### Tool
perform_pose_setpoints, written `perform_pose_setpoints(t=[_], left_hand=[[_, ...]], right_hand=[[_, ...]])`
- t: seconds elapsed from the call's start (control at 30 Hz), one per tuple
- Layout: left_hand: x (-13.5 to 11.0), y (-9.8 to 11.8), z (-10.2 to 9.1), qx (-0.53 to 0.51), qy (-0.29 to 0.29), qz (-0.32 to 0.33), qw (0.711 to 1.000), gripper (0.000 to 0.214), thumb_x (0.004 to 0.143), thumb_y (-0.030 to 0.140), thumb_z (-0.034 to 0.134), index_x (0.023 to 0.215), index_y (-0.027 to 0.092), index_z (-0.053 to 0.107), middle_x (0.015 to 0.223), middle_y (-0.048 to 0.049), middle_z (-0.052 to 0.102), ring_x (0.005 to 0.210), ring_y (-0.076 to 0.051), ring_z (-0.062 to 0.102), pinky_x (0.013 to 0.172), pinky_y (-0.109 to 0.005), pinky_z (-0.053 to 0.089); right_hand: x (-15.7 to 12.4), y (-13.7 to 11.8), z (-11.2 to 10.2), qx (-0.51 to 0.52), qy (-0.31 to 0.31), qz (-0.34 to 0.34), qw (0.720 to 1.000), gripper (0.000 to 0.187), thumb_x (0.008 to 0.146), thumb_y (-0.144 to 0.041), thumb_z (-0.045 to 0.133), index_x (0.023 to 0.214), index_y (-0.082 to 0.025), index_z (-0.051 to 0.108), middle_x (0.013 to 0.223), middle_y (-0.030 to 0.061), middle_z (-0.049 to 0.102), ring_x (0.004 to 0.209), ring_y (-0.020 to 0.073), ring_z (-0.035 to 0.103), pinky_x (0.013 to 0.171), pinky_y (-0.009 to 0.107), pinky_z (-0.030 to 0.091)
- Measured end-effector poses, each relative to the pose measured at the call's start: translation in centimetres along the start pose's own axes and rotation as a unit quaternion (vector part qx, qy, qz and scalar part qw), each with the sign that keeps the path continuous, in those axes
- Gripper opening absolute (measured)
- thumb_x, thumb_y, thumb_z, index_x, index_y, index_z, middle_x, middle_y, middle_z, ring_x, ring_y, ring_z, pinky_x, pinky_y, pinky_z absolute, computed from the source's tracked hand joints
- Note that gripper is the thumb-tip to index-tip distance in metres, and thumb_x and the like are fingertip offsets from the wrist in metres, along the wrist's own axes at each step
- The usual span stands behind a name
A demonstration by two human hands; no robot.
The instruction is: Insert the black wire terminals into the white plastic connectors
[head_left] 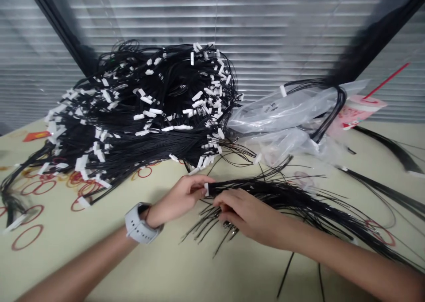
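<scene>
My left hand (182, 199), with a grey watch at the wrist, pinches a white connector (207, 189) between thumb and fingers. Black wires run from this connector to the right, into a long bundle of black wires (285, 193) on the table. My right hand (244, 213) is closed just right of the connector, its fingers curled among the wires. What its fingertips grip is hidden. Below them, loose wire ends with small metal tips (229, 226) fan out to the lower left.
Behind my hands rises a large heap of black cables with white connectors (146, 111). Clear plastic bags (275, 111) lie right of it, near a pink packet (360, 109). Red rubber bands (28, 237) are scattered at left on the pale table (133, 275). Window blinds stand behind.
</scene>
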State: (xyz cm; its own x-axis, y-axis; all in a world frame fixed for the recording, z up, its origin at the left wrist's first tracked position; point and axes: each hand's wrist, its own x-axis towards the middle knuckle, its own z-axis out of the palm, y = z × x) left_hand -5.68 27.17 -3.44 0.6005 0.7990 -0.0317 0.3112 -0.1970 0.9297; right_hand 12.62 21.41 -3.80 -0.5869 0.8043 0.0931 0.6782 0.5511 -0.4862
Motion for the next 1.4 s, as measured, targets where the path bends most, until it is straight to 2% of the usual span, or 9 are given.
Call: perform_pose_setpoints(t=[0.07,0.13,0.2,0.33,0.43,0.77,0.93,1.4], left_hand=[[0.0,0.2,-0.1,-0.031,0.004,-0.018,0.999,0.027,0.080,0.016,0.047,0.106,0.011,0.054,0.096,-0.0059,0.058,0.086,-0.012,0.052,0.077,-0.024,0.042],[-0.1,0.4,-0.3,-0.054,0.018,-0.047,0.997,0.028,0.079,0.017,0.049,0.106,0.012,0.054,0.090,-0.0049,0.057,0.081,-0.011,0.051,0.073,-0.024,0.042],[-0.2,0.4,-0.5,-0.081,0.032,-0.069,0.994,0.027,0.078,0.017,0.050,0.105,0.012,0.054,0.088,-0.0044,0.056,0.080,-0.011,0.050,0.074,-0.024,0.042],[-0.5,0.0,-0.6,-0.110,0.034,-0.075,0.990,0.025,0.077,0.019,0.053,0.101,0.012,0.055,0.094,-0.0050,0.057,0.084,-0.011,0.051,0.077,-0.023,0.041],[-0.5,-0.3,-0.6,-0.116,0.034,-0.061,0.991,0.026,0.077,0.023,0.056,0.100,0.012,0.055,0.094,-0.0053,0.057,0.084,-0.011,0.051,0.077,-0.023,0.040],[-0.4,-1.2,-0.4,-0.100,0.047,-0.066,0.992,0.028,0.076,0.026,0.056,0.100,0.012,0.057,0.093,-0.0064,0.060,0.081,-0.011,0.052,0.073,-0.023,0.042],[-0.4,-1.8,-0.3,-0.094,0.064,-0.086,0.990,0.030,0.075,0.025,0.057,0.102,0.012,0.057,0.094,-0.0065,0.060,0.080,-0.012,0.054,0.074,-0.024,0.043],[-0.6,-1.0,-0.1,-0.079,0.058,-0.090,0.991,0.033,0.074,0.030,0.058,0.101,0.011,0.056,0.099,-0.0087,0.061,0.087,-0.013,0.057,0.079,-0.026,0.046]], right_hand=[[-0.1,0.0,0.1,0.021,-0.016,-0.007,1.000,0.016,0.087,-0.024,0.036,0.090,-0.019,0.051,0.089,-0.0009,0.050,0.089,0.0066,0.042,0.084,0.023,0.031],[-0.1,0.0,0.0,0.026,-0.019,-0.011,0.999,0.019,0.086,-0.024,0.036,0.080,-0.017,0.052,0.085,-0.0008,0.050,0.089,0.0063,0.042,0.085,0.023,0.030],[0.0,-0.1,-0.1,0.059,0.019,0.013,0.998,0.018,0.086,-0.025,0.036,0.078,-0.015,0.050,0.085,-0.0004,0.050,0.084,0.0055,0.042,0.080,0.020,0.031],[1.0,0.3,-0.1,0.133,0.122,0.112,0.977,0.022,0.087,-0.030,0.033,0.082,-0.015,0.049,0.075,-0.0011,0.051,0.065,0.0033,0.041,0.063,0.017,0.031],[2.1,0.9,0.4,0.149,0.163,0.127,0.967,0.022,0.084,-0.030,0.038,0.080,-0.015,0.053,0.073,-0.0016,0.053,0.064,0.0028,0.043,0.060,0.016,0.030],[2.9,2.0,1.3,0.161,0.134,0.120,0.970,0.022,0.081,-0.029,0.041,0.072,-0.015,0.054,0.068,-0.0024,0.053,0.060,0.0018,0.041,0.056,0.015,0.027],[3.2,1.8,1.5,0.154,0.133,0.122,0.971,0.014,0.075,-0.019,0.043,0.069,-0.013,0.054,0.067,-0.0021,0.053,0.059,0.0014,0.041,0.055,0.014,0.026],[2.8,1.9,1.5,0.128,0.124,0.088,0.980,0.012,0.071,-0.014,0.042,0.066,-0.013,0.053,0.066,-0.0023,0.052,0.058,0.0015,0.040,0.055,0.013,0.025]])
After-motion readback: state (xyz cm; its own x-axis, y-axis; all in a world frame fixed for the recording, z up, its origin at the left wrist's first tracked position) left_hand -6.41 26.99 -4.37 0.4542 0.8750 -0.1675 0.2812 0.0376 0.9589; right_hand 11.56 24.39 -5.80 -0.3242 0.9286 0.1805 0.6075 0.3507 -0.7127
